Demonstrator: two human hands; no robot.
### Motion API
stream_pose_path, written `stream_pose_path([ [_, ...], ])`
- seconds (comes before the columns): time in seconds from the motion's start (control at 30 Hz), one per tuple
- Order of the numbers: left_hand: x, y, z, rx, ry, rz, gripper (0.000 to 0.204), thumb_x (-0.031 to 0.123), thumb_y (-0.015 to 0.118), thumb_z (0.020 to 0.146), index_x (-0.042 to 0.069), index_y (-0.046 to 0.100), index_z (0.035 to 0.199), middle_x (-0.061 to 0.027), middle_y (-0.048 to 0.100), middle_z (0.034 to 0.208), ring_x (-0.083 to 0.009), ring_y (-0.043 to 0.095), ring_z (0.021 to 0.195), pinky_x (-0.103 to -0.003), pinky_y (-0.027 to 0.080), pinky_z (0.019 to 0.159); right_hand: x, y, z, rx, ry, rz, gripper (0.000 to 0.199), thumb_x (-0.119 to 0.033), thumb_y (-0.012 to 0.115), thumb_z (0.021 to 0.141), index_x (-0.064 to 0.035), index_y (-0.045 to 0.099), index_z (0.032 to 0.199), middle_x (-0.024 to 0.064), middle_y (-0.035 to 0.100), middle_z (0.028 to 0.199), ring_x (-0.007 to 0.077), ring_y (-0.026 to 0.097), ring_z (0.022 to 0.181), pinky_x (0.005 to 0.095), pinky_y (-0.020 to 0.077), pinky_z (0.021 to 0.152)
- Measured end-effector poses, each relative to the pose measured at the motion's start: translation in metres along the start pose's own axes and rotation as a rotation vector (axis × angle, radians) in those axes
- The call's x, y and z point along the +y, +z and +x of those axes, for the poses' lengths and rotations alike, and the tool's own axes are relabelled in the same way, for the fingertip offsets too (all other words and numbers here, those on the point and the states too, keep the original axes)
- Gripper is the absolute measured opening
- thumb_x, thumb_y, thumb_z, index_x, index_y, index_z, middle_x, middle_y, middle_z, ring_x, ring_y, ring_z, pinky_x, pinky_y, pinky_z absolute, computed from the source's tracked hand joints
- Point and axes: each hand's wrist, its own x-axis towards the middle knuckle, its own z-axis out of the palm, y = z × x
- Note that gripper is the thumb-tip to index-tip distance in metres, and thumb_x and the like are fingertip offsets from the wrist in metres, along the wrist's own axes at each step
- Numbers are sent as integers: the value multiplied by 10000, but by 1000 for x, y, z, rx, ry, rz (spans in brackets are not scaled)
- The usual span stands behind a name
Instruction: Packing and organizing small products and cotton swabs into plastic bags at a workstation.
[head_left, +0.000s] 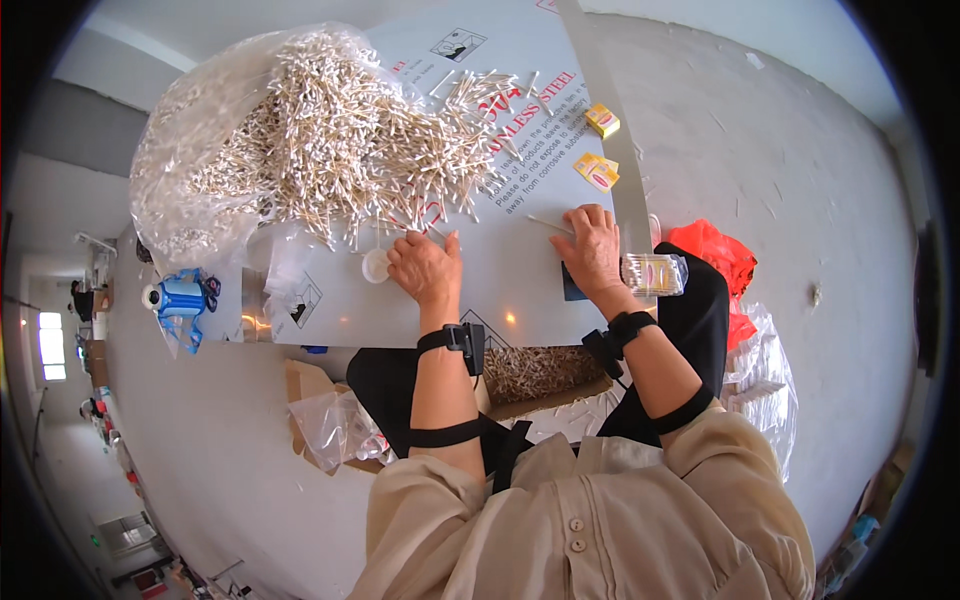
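My left hand (pixel 427 268) rests on the table at the near edge of a big heap of cotton swabs (pixel 340 130), its fingers bent down and the thumb apart. Beside its fingertips is a small round white plastic lid or cup (pixel 375 265). My right hand (pixel 592 250) lies palm down to the right, fingers stretched and thumb apart. A single cotton swab (pixel 549 225) lies just beyond its thumb. Next to that wrist sits a clear pack of cotton swabs (pixel 655 274). A dark blue flat piece (pixel 572 284) is partly hidden under the same hand.
A clear plastic bag (pixel 190 220) surrounds the heap on the film-covered metal table (pixel 380 315). Small yellow boxes (pixel 603 120) and cards (pixel 596 171) lie at the right. A blue bottle-shaped object (pixel 182 297) stands left. Below are a swab-filled carton (pixel 545 375) and a red bag (pixel 712 250).
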Motion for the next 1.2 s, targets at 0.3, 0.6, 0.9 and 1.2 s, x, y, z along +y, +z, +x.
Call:
stream_pose_path([
  [0.3,28,22,-49,126,349,-257,75,51,587,814,76,517,809,-107,564,824,-310,553,830,-435,441,707,2,-14,-45,-130,-215,131,93,-59,655,766,-72,582,823,83,556,919,302,535,894,415,427,775],
  [0.6,35,18,-29,115,289,-818,300,218,711,789,26,540,943,-150,562,926,-332,561,904,-460,460,778,-6,-23,-51,-192,-197,151,190,-114,695,721,-67,534,811,88,560,984,304,536,928,406,428,806],
  [0.9,46,26,70,-13,12,-266,399,268,703,775,-47,586,991,-238,639,952,-386,636,939,-485,518,805,-11,-25,-50,-232,-170,134,183,-111,691,722,-60,535,804,89,565,983,301,539,936,407,434,799],
  [1.2,25,14,30,-472,123,-395,138,124,650,773,26,650,870,-211,674,923,-399,646,889,-485,504,764,-5,-28,-51,-223,-155,125,178,-130,681,732,-50,556,830,92,566,999,299,543,946,406,435,819],
])
